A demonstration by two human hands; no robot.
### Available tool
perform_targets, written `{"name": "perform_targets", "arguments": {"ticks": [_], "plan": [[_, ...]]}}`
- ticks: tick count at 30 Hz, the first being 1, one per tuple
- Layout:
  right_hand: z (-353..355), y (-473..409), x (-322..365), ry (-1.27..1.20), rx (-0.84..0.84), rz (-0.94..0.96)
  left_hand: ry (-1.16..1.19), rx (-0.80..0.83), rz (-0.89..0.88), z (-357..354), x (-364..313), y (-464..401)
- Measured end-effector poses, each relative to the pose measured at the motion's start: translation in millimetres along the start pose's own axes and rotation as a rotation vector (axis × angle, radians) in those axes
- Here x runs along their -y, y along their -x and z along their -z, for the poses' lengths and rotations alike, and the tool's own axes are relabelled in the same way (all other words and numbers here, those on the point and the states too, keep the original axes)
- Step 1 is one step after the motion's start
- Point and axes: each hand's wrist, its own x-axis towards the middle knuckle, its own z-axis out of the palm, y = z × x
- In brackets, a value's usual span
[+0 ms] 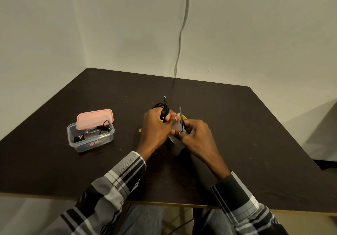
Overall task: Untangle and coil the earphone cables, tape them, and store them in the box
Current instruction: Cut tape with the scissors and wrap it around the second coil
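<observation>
The left hand [155, 127] grips a black earphone cable [163, 108] wound into a tight bundle, its fingers curled round the lower part so that the loops bulge out above the knuckles. The bundle's long axis runs roughly upright and slightly away from the person, with a short stub ending in a pale plug tip pointing up past the fingertips. Just right of that hand, nearly touching it, the right hand [195, 134] pinches small scissors [181, 123] whose thin blades point up and away, held over a translucent roll of tape [175, 136] that sits between and below the two hands; a yellow part shows just beyond the roll, but what it is cannot be told. Well to the left of the left hand stands a clear plastic box [90, 144] with another black earphone set [94, 131] lying inside and a pink lid [94, 118] leaning tilted across its far edge. A small red-bordered label on the box front is too small to read. All rests on a dark brown table [237, 125].
</observation>
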Motion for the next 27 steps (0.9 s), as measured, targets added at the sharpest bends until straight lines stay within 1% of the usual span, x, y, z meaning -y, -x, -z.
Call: {"name": "perform_targets", "arguments": {"ticks": [6,11,14,17,27], "plan": [[-2,-2,0,0.031,0.011,0.005,-0.039,-0.017,-0.007,-1,3,1],[1,-6,-1,0.029,-0.018,-0.010,-0.126,0.000,-0.051,-7,1,5],[2,-5,-1,0.026,0.004,-0.015,-0.050,0.064,-0.007,0,1,-1],[3,-5,-4,-0.012,-0.004,-0.023,-0.020,0.069,-0.014,1,3,-6],[4,-4,-1,0.003,0.010,-0.041,-0.101,0.079,-0.078,3,0,-4]]}}
